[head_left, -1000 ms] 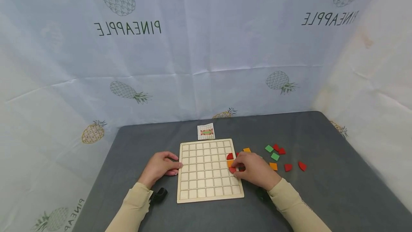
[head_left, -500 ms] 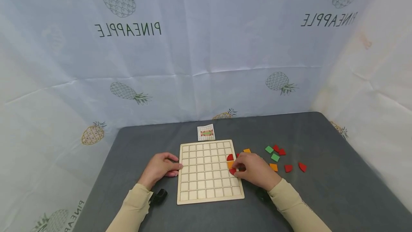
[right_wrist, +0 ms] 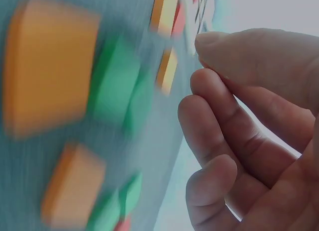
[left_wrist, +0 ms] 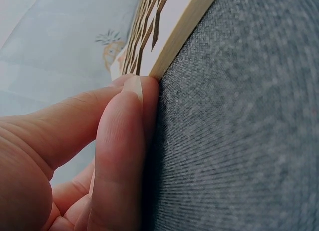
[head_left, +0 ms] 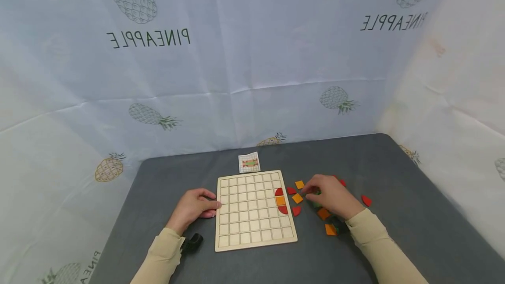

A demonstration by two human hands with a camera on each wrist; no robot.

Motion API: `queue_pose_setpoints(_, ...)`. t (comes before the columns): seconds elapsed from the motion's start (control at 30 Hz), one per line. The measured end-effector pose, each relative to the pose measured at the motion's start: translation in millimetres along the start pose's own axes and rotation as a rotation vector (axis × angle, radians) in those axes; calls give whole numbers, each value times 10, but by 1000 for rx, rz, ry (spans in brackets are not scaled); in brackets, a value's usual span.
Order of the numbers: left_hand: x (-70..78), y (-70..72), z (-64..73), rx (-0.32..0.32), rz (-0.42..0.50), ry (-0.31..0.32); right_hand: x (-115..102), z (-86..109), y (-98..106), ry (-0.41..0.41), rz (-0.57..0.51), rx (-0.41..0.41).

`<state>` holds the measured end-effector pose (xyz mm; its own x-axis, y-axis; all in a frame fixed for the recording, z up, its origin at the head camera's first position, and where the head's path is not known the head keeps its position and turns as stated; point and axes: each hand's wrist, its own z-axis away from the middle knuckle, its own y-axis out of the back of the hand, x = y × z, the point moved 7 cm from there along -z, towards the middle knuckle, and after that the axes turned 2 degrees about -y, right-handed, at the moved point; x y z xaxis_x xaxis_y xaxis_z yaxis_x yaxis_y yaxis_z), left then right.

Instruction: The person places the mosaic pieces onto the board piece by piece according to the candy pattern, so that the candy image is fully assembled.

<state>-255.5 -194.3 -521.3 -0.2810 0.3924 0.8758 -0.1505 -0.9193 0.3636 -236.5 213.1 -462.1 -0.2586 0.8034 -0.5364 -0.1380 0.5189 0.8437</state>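
Note:
My left hand (head_left: 192,208) pinches the left edge of a pale wooden grid board (head_left: 256,227); in the left wrist view the thumb (left_wrist: 119,141) lies against the board's corner edge (left_wrist: 172,52). At the board's right side sit an orange square tile (head_left: 280,201) and two red rounded tiles, one above it (head_left: 279,192) and one below (head_left: 282,209). My right hand (head_left: 330,194) hovers over loose tiles to the right, its fingers loosely bent, with nothing seen between them. Green tiles (right_wrist: 117,81) and an orange tile (right_wrist: 55,66) lie beneath it, blurred.
A small printed card (head_left: 249,162) with a coloured pattern lies behind the board. Loose orange (head_left: 297,198) and red tiles (head_left: 296,211) lie just right of the board, and another red tile (head_left: 366,200) farther right. A pineapple-print cloth (head_left: 221,65) hangs behind the grey table.
My right hand has left the board's right edge and moved right over the loose tiles, uncovering tiles beside the board. The left hand keeps its place. The head view has shifted slightly.

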Motion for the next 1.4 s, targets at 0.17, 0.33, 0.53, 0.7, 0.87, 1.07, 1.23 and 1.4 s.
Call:
queue_pose_setpoints(0.17, 1, 43, 8, 11, 3, 0, 292, 26, 196, -46, 16, 1)
queue_pose_setpoints(0.33, -10, 73, 8, 17, 1, 3, 465, 45, 276, -60, 4, 5)
queue_pose_setpoints(0.53, -34, 85, 16, 14, 0, 5, 484, -24, 164, -74, -6, 0)
queue_pose_setpoints(0.7, -41, 80, 20, 8, 0, 6, 367, -135, 16, -66, -33, -17)
queue_pose_setpoints(0.87, -17, 47, 11, 6, 8, -4, 162, -289, -86, -31, -53, -21)
queue_pose_setpoints(1.07, -9, -7, 6, 2, 20, -4, -21, -407, -219, -31, -34, -37)
queue_pose_setpoints(1.23, 4, -23, 6, -1, 7, -18, -82, -442, -292, -18, 0, -47)
queue_pose_setpoints(1.4, -2, -4, 6, 9, 2, -14, -95, -477, -305, -22, 4, -56)
